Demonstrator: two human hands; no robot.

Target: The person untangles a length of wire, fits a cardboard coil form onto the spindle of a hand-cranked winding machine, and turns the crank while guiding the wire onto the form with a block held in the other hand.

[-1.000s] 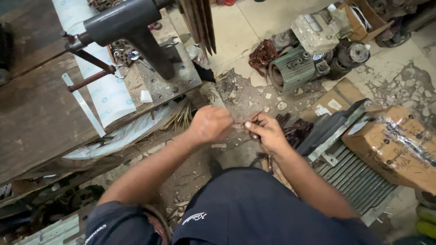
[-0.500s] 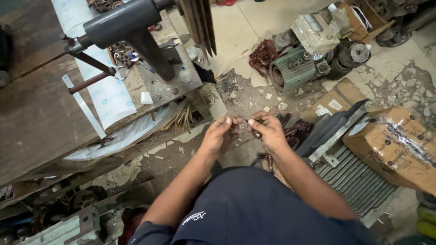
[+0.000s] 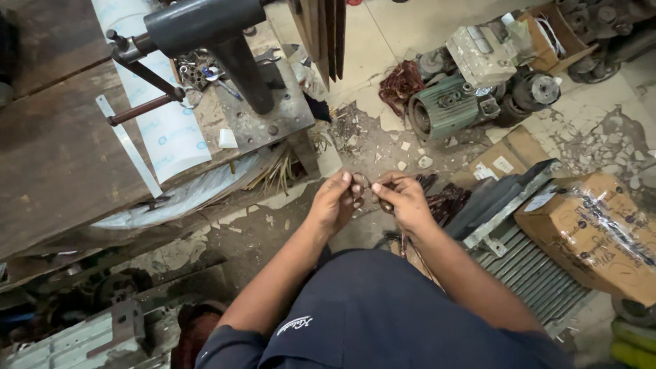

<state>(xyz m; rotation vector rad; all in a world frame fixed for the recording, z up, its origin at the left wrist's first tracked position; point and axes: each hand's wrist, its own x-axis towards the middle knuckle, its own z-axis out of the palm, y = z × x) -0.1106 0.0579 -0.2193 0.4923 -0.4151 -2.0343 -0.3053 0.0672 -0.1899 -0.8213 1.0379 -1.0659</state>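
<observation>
My left hand (image 3: 336, 200) and my right hand (image 3: 402, 197) meet in front of me above the dirty floor. Both pinch a thin dark strand of copper wire (image 3: 370, 186) that runs between their fingertips; its lower end hangs down past my right wrist. A dark bundle of coiled wire (image 3: 447, 202) lies on the floor just right of my right hand. My dark blue shirt fills the bottom of the view.
A wooden workbench (image 3: 61, 157) with a dark metal machine arm (image 3: 205, 27) stands at left. A green electric motor (image 3: 444, 113) and other motors sit at upper right. A taped cardboard box (image 3: 591, 232) and a ribbed grey metal casing (image 3: 540, 273) lie at right.
My left hand has drawn in from the left and now meets my right hand at the wire. The view has shifted slightly.
</observation>
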